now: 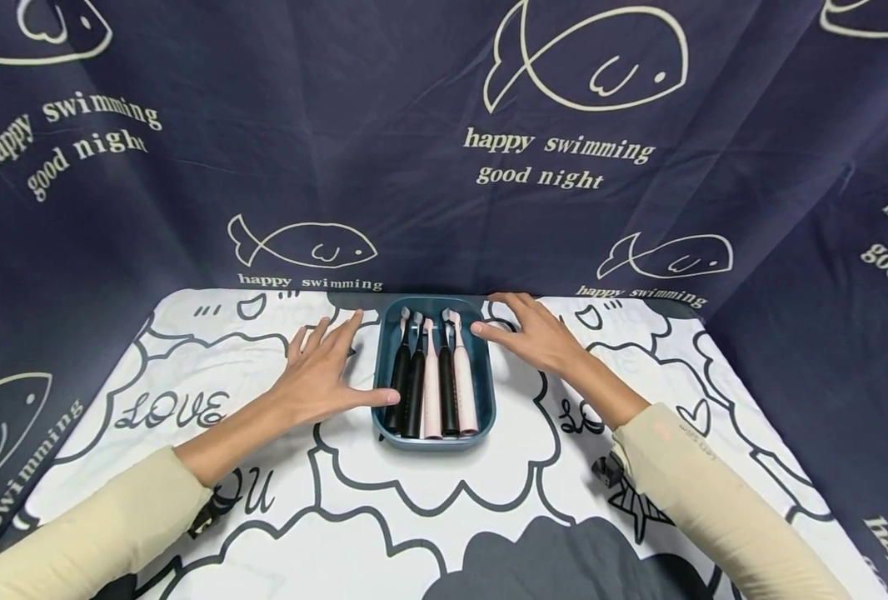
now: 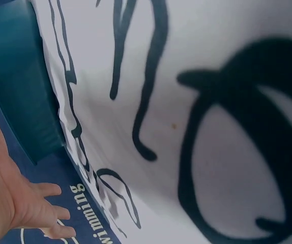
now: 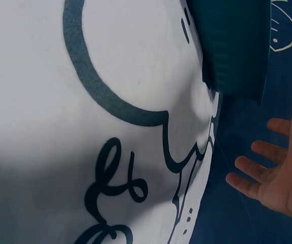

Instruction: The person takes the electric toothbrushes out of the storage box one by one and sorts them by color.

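Observation:
A blue rectangular tray (image 1: 435, 446) sits on the patterned cloth, holding several electric toothbrushes in a row, heads toward the back. On its left lie two black toothbrushes (image 1: 412, 392); a pink toothbrush (image 1: 431, 392), another black one (image 1: 447, 392) and a second pink one (image 1: 464, 392) follow to the right. My left hand (image 1: 320, 379) is spread at the tray's left side, its thumb reaching over the rim by the leftmost black handle. My right hand (image 1: 532, 333) spreads beside the back right corner, thumb at the rim. Both wrist views show straight, parted fingers near the tray's outer wall (image 2: 21, 76).
A white cloth (image 1: 444, 492) with black cartoon outlines and lettering covers the table. Directly behind the tray rises a dark blue curtain (image 1: 414, 167) printed with fish and words, and it continues along both sides.

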Available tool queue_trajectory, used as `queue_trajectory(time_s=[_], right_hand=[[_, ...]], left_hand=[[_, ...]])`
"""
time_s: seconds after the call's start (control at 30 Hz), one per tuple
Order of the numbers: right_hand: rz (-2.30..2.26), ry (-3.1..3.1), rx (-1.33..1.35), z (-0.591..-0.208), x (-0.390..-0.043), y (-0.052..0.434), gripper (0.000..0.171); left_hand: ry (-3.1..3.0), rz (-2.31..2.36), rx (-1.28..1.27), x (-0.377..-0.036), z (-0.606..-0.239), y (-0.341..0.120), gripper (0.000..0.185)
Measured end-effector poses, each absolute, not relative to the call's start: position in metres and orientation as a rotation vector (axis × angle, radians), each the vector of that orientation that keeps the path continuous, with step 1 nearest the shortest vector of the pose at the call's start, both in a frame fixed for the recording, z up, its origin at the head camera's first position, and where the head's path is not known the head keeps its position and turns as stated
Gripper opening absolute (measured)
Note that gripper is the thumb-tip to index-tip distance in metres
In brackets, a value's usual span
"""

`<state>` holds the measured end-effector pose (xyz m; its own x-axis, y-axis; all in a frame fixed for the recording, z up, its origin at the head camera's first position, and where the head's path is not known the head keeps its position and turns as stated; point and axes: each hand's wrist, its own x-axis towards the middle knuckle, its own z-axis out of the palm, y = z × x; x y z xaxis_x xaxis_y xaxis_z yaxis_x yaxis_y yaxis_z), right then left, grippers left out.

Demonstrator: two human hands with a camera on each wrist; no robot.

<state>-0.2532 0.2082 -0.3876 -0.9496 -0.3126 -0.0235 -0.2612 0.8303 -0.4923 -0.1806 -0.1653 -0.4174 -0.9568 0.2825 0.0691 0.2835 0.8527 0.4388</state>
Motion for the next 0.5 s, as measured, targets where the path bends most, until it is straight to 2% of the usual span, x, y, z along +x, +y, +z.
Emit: queue_trajectory(time_s=[0.5], right_hand=[[-0.772, 2.898, -0.455, -0.388, -0.254, 0.209, 0.094]], left_hand=[[-3.036, -0.797, -0.471, -0.173, -0.422, -0.153, 0.147]])
